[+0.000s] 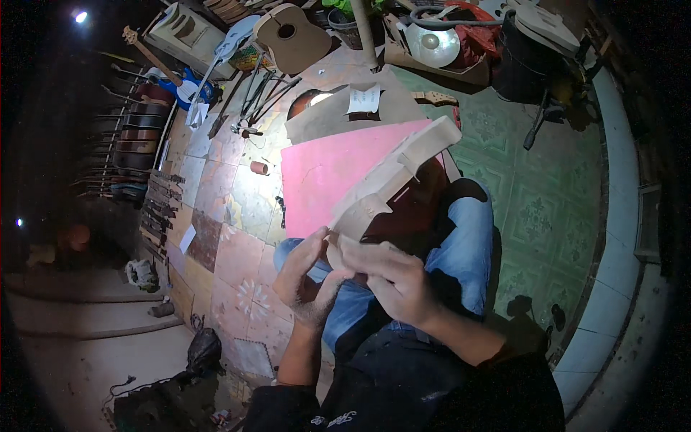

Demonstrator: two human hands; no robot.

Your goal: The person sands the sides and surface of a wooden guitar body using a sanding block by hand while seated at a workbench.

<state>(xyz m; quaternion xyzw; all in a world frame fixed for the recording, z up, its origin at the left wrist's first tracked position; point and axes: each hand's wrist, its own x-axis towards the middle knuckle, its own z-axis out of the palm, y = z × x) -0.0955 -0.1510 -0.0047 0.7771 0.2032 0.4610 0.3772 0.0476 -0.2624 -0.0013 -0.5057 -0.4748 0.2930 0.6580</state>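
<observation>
Left hand [306, 277] and right hand [392, 279] both gripping the pale piece [389, 176]!
They hold its near end, far end slanting away right past the pink board [317, 176]. A note [363, 99] on the brown sheet [317, 129] bears writing too small to read; white script [337, 419] marks the black shirt [461, 396]. Red tube [259, 168] on the floor [252, 209], left.

The left hand [308, 281] grips the near end of the pale wooden piece [389, 176], thumb and fingers curved around a rounded gap. The right hand [397, 277] lies just right of that end, fingers reaching leftward over it; its grasp is partly hidden. Below the piece, the left forearm [299, 360] stands nearly upright, the right forearm [464, 338] slanting.
</observation>
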